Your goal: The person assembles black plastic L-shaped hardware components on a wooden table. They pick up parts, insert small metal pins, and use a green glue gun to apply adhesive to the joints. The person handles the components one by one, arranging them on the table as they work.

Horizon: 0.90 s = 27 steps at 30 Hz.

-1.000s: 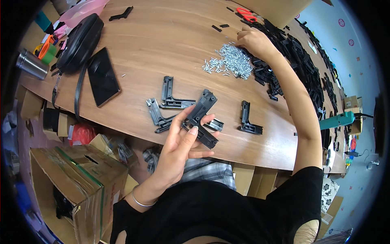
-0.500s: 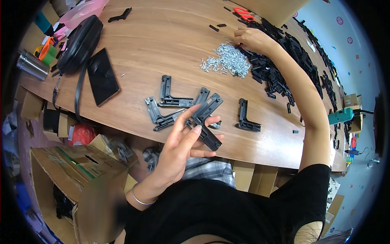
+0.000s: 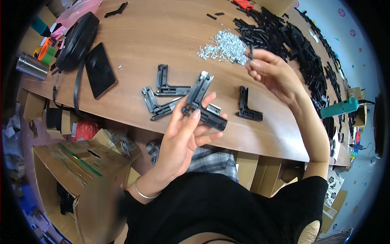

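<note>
"Black plastic, bent in an L: where do we have the part [image 3: 198,93]?"

"We have it in our left hand [image 3: 178,138], fingers closed around it, thumb near the bend. One leg points away from us, leaning slightly right; the other slants down toward the right."

"And our right hand [image 3: 276,71]?"

"It's farther out, up and to the right, beside the heap of small silvery screws [image 3: 228,44]. We're pinching a small dark strip [image 3: 251,52] between thumb and fingertips, roughly upright as far as we can tell. So the strip lies beyond the L-shaped part and to its right, well apart from it."

"What do our containers hold?"

"Our cardboard box [image 3: 87,152], low on the left, has something dark and glossy [image 3: 66,197] inside; we can't tell what. We see too little of the pink basin's [image 3: 79,13] inside, at the far left of the table [image 3: 138,40], and can't look into the steel tumbler [image 3: 32,66]."
</note>
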### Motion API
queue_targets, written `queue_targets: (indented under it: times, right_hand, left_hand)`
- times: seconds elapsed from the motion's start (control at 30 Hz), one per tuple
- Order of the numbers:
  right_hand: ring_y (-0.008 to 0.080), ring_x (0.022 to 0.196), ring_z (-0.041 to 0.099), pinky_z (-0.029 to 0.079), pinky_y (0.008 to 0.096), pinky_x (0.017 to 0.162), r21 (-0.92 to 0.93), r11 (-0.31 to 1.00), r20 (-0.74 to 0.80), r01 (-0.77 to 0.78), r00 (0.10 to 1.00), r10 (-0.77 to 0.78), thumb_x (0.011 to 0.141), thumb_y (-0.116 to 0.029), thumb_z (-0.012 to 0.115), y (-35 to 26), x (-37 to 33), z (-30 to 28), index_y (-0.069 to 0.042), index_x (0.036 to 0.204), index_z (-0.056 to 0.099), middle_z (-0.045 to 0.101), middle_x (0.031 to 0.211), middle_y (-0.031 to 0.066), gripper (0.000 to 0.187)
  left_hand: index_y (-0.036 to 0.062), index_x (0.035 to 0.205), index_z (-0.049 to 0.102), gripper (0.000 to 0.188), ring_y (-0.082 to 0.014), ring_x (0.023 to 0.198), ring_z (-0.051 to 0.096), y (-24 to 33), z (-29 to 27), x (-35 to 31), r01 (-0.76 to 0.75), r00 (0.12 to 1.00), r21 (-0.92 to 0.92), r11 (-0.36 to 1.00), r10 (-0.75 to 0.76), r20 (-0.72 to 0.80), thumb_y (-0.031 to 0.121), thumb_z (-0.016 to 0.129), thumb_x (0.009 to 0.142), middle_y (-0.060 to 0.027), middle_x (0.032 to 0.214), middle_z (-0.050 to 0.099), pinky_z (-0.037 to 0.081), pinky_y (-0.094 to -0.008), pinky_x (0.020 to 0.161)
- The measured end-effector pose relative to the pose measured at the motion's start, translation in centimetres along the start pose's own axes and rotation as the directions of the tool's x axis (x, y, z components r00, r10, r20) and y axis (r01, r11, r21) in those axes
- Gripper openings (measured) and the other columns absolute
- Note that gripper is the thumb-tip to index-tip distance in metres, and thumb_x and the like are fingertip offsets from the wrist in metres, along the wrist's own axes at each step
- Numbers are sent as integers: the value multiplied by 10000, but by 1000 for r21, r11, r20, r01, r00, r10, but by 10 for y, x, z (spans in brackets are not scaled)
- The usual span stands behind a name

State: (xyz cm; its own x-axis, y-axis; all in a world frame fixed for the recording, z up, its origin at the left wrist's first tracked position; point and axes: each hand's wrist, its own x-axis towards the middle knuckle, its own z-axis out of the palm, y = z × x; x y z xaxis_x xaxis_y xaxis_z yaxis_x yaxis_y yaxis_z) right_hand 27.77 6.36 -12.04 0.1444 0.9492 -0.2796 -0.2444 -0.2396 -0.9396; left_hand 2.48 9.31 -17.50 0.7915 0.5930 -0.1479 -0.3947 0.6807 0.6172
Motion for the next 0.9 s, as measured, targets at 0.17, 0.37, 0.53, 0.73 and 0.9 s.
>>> queue_targets:
  times: [0.17, 0.37, 0.53, 0.73, 0.9]
  right_hand:
    - [102, 725, 589, 500, 223, 689, 143, 989, -20, -30, 999, 33, 828, -82, 648, 30, -48, 20, 13, 992, 638, 651, 845, 72, 190]
    - [144, 799, 594, 470, 248, 763, -70, 979, -165, 192, 966, -201, 753, -13, 695, 65, -84, 46, 17, 906, 684, 644, 936, 106, 156]
    - [237, 876, 526, 418, 338, 769, -877, 296, 39, 378, 670, -741, 565, -104, 775, 78, -93, 55, -120, 857, 727, 629, 962, 48, 297]
    - [225, 829, 500, 413, 324, 745, -913, 179, 112, 366, 648, -753, 526, -107, 770, 85, -98, 54, -117, 847, 726, 625, 926, 28, 324]
    - [240, 842, 515, 410, 340, 726, -921, 177, 121, 346, 689, -715, 549, -61, 757, 80, -110, 54, -69, 835, 704, 593, 863, 57, 292]
  left_hand:
    - [72, 1370, 241, 429, -350, 1171, 484, -10, 7, 4, 59, 998, -170, 984, -57, 15, 286, 232, 998, -207, 1383, 339, 498, -402, 919]
    - [102, 1377, 247, 430, -294, 1178, 486, -33, 14, 6, 50, 996, -210, 976, -34, 80, 301, 208, 998, -139, 1413, 318, 474, -415, 945]
    - [84, 1403, 185, 443, -223, 1160, 504, -41, 23, 2, 40, 996, -94, 995, -32, 86, 265, 249, 1003, -86, 1420, 320, 440, -376, 963]
    - [43, 1416, 143, 481, -188, 1202, 445, -48, 24, 0, 28, 983, 5, 1000, -28, 183, 263, 252, 1002, -90, 1420, 311, 398, -346, 987]
    - [11, 1426, 104, 551, -193, 1252, 377, -50, 27, -5, -20, 965, 60, 998, 3, 262, 263, 321, 987, -134, 1432, 268, 349, -310, 1007]
